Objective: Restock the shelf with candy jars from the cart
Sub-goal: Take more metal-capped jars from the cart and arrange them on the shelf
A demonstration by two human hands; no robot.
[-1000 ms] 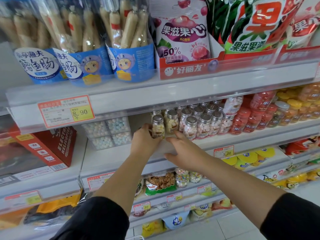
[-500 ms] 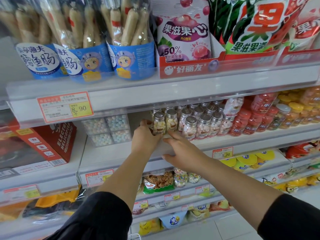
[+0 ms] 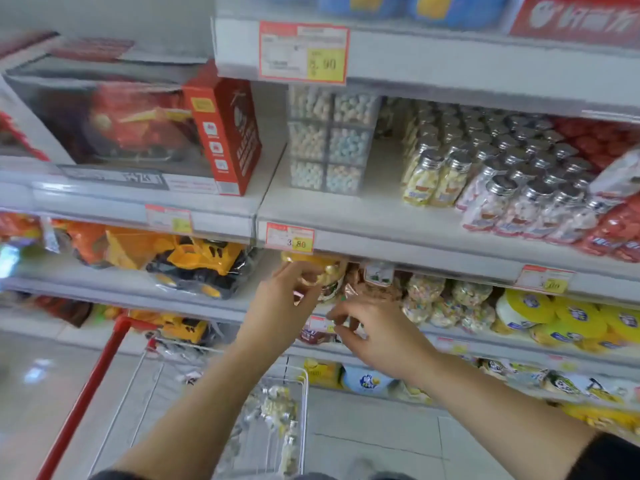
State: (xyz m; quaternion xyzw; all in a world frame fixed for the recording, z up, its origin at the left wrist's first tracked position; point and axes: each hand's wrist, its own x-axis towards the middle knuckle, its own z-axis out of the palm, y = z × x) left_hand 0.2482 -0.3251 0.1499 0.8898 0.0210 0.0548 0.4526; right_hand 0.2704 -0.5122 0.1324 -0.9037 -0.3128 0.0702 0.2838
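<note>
Small clear candy jars with silver lids (image 3: 502,181) stand in rows on the middle shelf (image 3: 363,216); the front left ones (image 3: 429,181) hold yellow candy. More jars (image 3: 277,410) lie in the white wire cart (image 3: 304,393) below. My left hand (image 3: 287,303) hangs in front of the shelf below, fingers loosely curled, holding nothing that I can make out. My right hand (image 3: 377,332) is beside it, a little lower, fingers loosely curled and empty. Both hands are well below the jar rows and above the cart. The picture is blurred by motion.
Boxes of pastel candy balls (image 3: 329,140) stand left of the jars, red jars (image 3: 609,230) to the right. A red toy box (image 3: 221,133) and a yellow toy truck (image 3: 201,261) fill the left shelves. The cart's red handle (image 3: 93,386) slants at lower left.
Both hands have left the jars on the middle shelf and dropped to the level of the shelf below. The view has swung down and left, and the cart is now visible.
</note>
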